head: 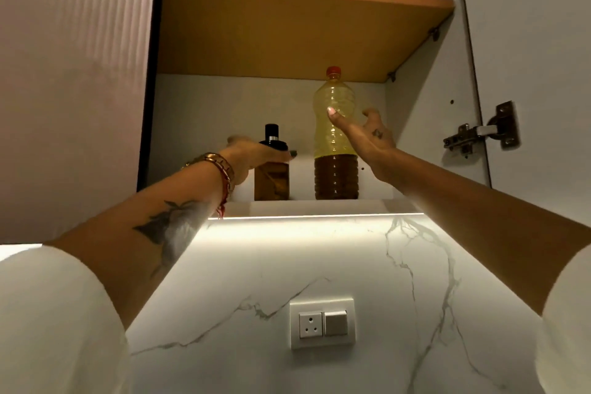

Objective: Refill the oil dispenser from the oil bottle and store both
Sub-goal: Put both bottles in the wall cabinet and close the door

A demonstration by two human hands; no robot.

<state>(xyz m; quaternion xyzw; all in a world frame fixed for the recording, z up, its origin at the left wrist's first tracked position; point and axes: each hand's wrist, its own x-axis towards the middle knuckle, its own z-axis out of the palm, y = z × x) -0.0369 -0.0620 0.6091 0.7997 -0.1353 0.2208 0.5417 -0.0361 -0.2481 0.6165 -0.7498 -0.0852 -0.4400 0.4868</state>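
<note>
Both on the cabinet shelf (319, 206): oil dispenser (271, 181) wrapped at the shoulder by left hand (256, 155); oil bottle (334, 137) beside it, right hand (364, 134) spread, reaching, not gripping. Bottle likely heavy, thin-walled, slippery; best taken mid-body.

One head-worn wide-angle view looks steeply upward from below and behind both arms, at arm's reach, into the open cabinet (425, 125) above; the wall socket (322, 323) lies beneath the grips.
</note>
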